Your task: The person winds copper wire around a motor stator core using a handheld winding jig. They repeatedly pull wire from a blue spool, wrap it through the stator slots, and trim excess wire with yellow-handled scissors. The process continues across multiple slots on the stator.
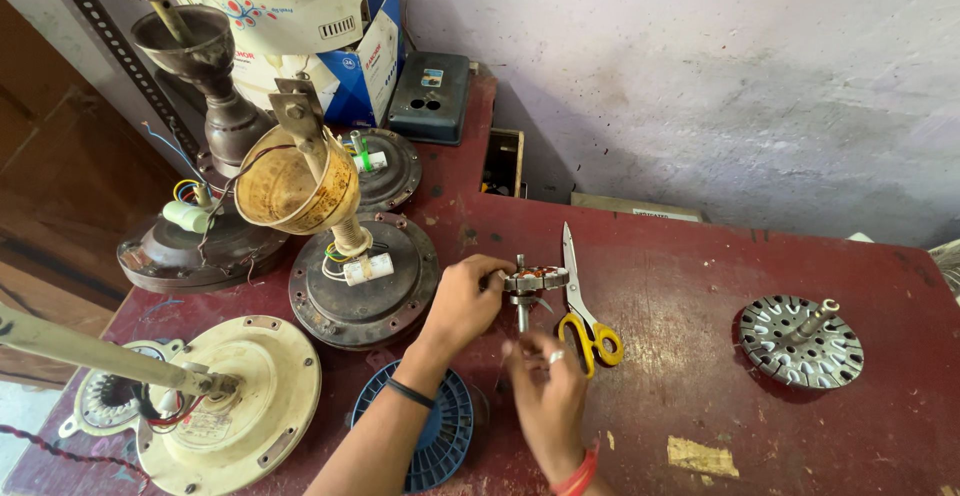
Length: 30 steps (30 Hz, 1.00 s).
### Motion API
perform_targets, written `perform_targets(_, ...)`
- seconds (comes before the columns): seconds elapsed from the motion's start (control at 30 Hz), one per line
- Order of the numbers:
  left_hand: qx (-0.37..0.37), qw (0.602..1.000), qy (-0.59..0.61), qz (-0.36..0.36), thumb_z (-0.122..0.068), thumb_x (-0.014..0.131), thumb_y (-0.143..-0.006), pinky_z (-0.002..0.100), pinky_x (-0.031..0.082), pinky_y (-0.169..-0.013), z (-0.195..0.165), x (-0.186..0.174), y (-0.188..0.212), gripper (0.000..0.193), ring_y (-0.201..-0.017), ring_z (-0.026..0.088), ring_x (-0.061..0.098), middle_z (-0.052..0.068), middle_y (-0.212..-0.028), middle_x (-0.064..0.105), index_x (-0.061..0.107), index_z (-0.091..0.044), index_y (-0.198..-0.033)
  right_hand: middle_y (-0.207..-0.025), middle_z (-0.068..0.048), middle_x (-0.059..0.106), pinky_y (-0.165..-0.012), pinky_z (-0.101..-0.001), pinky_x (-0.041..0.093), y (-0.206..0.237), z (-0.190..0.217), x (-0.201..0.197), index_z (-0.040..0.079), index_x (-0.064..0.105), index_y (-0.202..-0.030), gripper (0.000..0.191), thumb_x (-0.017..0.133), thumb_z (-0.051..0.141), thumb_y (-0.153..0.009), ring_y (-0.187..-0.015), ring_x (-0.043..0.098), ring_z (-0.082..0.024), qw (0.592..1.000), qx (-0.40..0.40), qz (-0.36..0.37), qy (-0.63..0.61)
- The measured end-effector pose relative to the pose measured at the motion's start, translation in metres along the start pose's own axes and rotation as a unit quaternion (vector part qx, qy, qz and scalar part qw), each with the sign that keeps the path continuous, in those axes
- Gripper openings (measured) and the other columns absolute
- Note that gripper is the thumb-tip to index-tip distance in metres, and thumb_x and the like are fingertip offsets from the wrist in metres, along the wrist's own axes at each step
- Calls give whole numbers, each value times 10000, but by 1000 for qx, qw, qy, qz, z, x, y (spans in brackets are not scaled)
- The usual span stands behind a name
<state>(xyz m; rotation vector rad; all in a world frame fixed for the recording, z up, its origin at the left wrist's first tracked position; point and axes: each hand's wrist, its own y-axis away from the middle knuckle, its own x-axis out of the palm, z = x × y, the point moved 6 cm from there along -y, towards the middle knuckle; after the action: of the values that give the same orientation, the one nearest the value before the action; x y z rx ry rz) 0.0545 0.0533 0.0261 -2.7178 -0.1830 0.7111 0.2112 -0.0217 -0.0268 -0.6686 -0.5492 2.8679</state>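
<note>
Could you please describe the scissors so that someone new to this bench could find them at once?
Start at the dark red table and find the two hands near its middle. The scissors lie just right of the small stator that the left hand holds. Their yellow handles set them apart; nothing else nearby is yellow.

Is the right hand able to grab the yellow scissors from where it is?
Probably yes. The right hand is just beside the yellow scissors, whose handles lie open on the red table with nothing on top. The left hand holds the small motor core, off to the side.
</note>
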Motion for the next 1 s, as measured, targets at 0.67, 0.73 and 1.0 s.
perform_targets(0.67,-57,996,46,43,-39,617,-889,383,560,-826,30,7,0,183,-937,296,733,120,-1032,747,776,-55,-979,-789,-65,726,-574,-220,455,-31,-17,36,-13,732,-976,136,710,108,-919,-640,605,-80,915,253,23,-313)
perform_targets(0.73,-25,997,60,31,-33,616,-885,380,558,-851,27,7,0,192,-970,296,728,118,-1039,752,781,-55,-980,-773,-58,698,-567,-222,426,-29,-20,34,-22,722,-964,137,697,110,-938,-625,556,-75,903,267,7,-338)
perform_targets(1.0,-43,995,57,68,17,551,-828,378,559,-874,34,7,-2,291,-970,291,726,125,-1057,737,775,-42,-1003,-838,-4,685,-556,-217,425,-34,1,45,-11,710,-1152,288,714,137,-906,-649,541,-52,899,215,76,-372)
